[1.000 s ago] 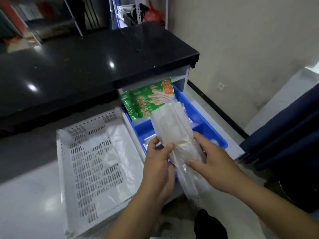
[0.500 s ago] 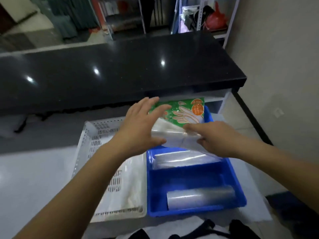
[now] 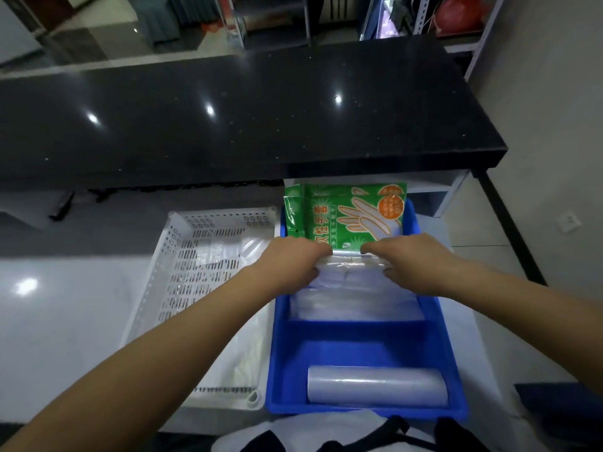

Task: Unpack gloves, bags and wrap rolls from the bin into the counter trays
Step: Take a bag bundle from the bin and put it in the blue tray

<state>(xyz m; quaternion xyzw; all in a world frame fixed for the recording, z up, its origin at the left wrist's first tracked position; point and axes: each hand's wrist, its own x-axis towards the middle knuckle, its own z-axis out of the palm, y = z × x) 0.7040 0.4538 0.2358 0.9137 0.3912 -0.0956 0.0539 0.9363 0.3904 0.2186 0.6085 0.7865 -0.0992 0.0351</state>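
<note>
Over the blue tray point(image 3: 359, 347), left hand point(image 3: 290, 261) and right hand point(image 3: 414, 262) grip a bag bundle point(image 3: 350, 272).

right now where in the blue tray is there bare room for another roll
Bare floor in the blue tray lies between the wrap roll at the near wall and the clear bags. The far end is crowded: glove packs, left hand, right hand.

Surface: pale grey counter point(image 3: 65, 321)
Left: white perforated tray point(image 3: 169, 288)
Right, touching it: blue tray point(image 3: 359, 344)
Far: black countertop point(image 3: 228, 119)
</note>
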